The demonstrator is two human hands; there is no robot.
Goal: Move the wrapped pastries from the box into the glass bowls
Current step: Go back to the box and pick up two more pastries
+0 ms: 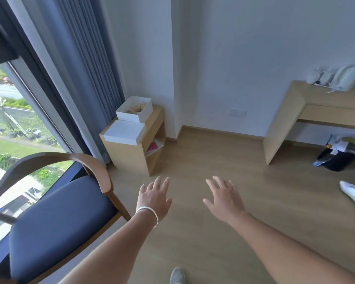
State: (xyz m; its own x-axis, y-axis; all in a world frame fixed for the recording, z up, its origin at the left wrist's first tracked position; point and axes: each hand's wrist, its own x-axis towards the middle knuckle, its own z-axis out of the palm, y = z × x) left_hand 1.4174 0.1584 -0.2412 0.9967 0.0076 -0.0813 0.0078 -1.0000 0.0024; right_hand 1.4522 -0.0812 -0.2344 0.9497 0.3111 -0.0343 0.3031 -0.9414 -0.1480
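Note:
An open white box (140,115) stands on a small wooden side cabinet (129,155) in the corner by the curtain. Yellow and pink wrapped pastries (137,108) show inside it. Its white lid (124,132) lies in front of it on the same cabinet. No glass bowls are in view. My left hand (154,198), with a white bracelet on the wrist, and my right hand (223,198) are stretched out over the floor, fingers spread and holding nothing, well short of the cabinet.
A blue-cushioned wooden chair (55,220) stands at the left by the window. A wooden desk (307,111) is at the right, with a dark bin (334,160) under it and a white shoe (354,194) nearby. Wooden floor lies between me and the cabinet.

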